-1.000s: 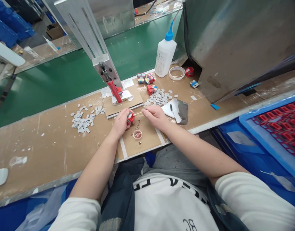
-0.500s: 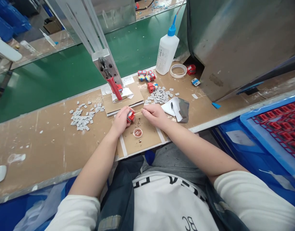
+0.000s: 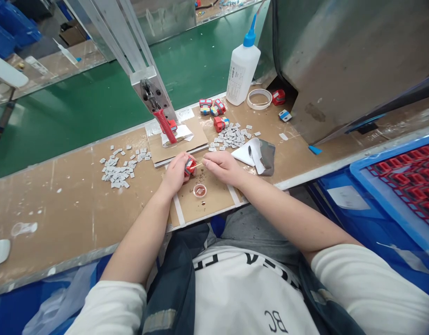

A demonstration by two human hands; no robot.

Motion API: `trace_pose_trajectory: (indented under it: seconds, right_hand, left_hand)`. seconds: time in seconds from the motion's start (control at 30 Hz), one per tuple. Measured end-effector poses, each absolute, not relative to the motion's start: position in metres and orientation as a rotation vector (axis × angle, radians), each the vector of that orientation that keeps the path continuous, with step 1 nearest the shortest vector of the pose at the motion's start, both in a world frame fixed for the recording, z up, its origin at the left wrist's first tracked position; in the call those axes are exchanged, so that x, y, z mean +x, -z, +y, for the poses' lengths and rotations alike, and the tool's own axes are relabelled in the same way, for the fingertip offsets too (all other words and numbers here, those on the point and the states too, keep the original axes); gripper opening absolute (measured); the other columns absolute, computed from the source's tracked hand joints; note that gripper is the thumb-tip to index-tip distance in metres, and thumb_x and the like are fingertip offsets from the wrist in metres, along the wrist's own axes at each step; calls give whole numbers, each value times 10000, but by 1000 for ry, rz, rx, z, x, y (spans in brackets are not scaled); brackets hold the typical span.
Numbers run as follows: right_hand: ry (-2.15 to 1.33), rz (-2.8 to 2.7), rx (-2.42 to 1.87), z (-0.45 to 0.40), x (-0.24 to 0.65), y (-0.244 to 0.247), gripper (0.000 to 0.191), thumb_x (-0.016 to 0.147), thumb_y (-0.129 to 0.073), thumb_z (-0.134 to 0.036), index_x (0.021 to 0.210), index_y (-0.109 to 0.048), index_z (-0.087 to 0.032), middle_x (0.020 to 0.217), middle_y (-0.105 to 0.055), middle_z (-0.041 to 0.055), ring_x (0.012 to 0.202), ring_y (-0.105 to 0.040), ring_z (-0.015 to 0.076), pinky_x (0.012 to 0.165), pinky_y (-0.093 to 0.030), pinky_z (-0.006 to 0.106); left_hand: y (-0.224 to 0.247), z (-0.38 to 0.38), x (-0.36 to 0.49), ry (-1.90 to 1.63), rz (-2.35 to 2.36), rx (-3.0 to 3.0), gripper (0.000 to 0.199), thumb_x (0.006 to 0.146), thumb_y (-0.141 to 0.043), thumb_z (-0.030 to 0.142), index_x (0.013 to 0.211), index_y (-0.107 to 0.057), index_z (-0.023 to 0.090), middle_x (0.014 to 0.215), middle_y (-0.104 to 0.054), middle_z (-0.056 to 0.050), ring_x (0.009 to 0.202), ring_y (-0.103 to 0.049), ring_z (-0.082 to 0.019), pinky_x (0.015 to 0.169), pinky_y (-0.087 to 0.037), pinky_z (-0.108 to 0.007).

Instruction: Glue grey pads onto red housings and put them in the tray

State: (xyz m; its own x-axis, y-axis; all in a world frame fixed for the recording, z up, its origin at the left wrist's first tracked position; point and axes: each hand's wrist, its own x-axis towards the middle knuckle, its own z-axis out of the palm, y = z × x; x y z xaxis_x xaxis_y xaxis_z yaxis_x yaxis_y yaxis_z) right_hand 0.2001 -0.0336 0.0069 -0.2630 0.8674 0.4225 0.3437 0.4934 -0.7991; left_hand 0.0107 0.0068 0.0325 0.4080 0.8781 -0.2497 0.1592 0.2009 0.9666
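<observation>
My left hand [image 3: 177, 173] is closed around a small red and grey plastic toy car part [image 3: 190, 167]; its fingers cover much of the piece. In my right hand [image 3: 221, 166] a thin pale wooden stick [image 3: 196, 165] is pinched, its tip at the red piece. Below the hands sits a small clear cup [image 3: 200, 190] with reddish-brown liquid, and dark drops spot the board around it. Small grey rectangular pieces lie in one pile [image 3: 118, 172] to the left and another [image 3: 232, 137] to the right.
A toggle clamp with a red handle [image 3: 164, 125] stands on a metal post behind the hands. At the back are several red toy pieces [image 3: 217, 107], a white squeeze bottle [image 3: 242, 70] and a tape roll [image 3: 259, 99]. A blue crate [image 3: 361, 173] of red parts stands at right.
My right hand has shifted slightly left, bringing the stick's tip further onto the red piece. The left hand keeps its grip; the view has tilted a little.
</observation>
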Motion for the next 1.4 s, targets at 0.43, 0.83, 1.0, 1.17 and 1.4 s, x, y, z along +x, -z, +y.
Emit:
trace_pose_trajectory:
  seconds: [0.43, 0.83, 1.0, 1.17, 1.4]
  right_hand:
    - [-745, -1815, -1014, -34, 199, -9, 397, 1039, -435, -357, 691, -283, -242, 622, -331, -46, 610, -347, 131, 638, -265, 298]
    - [-675, -1662, -1081, -32, 200, -3, 435, 1051, -461, -388, 682, -286, -238, 627, -294, -50, 600, -299, 119, 622, -250, 298]
    - [-667, -1670, -1103, -32, 200, -4, 418, 1024, -471, -347, 668, -282, -238, 612, -289, -50, 591, -308, 120, 618, -243, 299]
    - [-716, -1766, -1045, -33, 200, -7, 409, 1027, -455, -346, 674, -278, -237, 612, -316, -47, 605, -336, 122, 635, -258, 298]
    - [-716, -1784, -1010, -33, 199, -8, 409, 1069, -427, -387, 706, -310, -239, 651, -367, -38, 636, -361, 134, 656, -278, 295]
  left_hand:
    - [-34, 6, 11, -661, 1080, 1279, 214, 961, -544, 367, 861, -609, 189, 606, -585, -31, 493, -431, -126, 410, -213, -171]
    - [-34, 7, 9, -670, 1010, 1291, 222, 941, -551, 376, 846, -607, 184, 578, -596, -25, 399, -341, -89, 391, -171, -186]
    - [-32, 9, 8, -664, 1007, 1297, 234, 937, -548, 389, 867, -620, 178, 567, -593, -24, 383, -320, -87, 393, -174, -195]
    - [-31, 9, 9, -678, 1021, 1282, 236, 935, -566, 393, 858, -626, 177, 568, -591, -27, 402, -346, -93, 395, -168, -193]
    - [-33, 8, 11, -671, 1054, 1287, 234, 934, -562, 385, 848, -621, 175, 563, -591, -30, 415, -375, -99, 395, -186, -183]
